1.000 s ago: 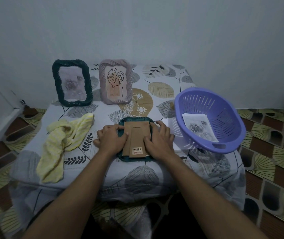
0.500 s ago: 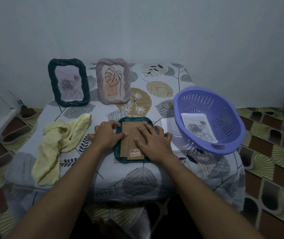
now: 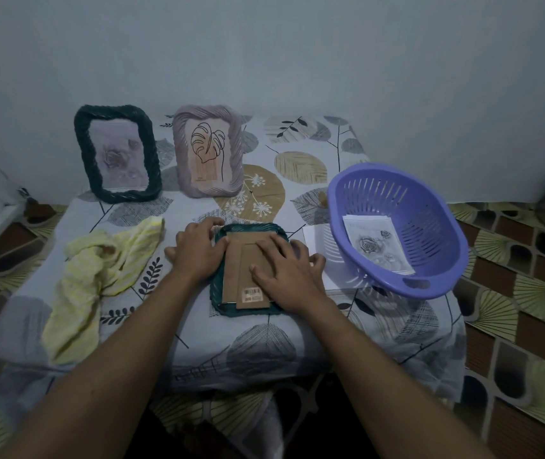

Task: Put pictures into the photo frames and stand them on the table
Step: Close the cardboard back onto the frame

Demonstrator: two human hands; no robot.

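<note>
Paper [image 3: 314,238] half under basket [image 3: 436,288] — frame [image 3: 247,312] front hidden.

Dim room: plain pale wall [image 3: 264,44], patterned tile floor [image 3: 529,309], table [image 3: 257,346] under leaf-print cloth [image 3: 301,167].

Both forearms reach forward and converge; the left hand [image 3: 198,251] lies palm-down, fingers bent (thumb hidden), the right hand [image 3: 286,274] flat, fingers [image 3: 276,246] spread.
</note>
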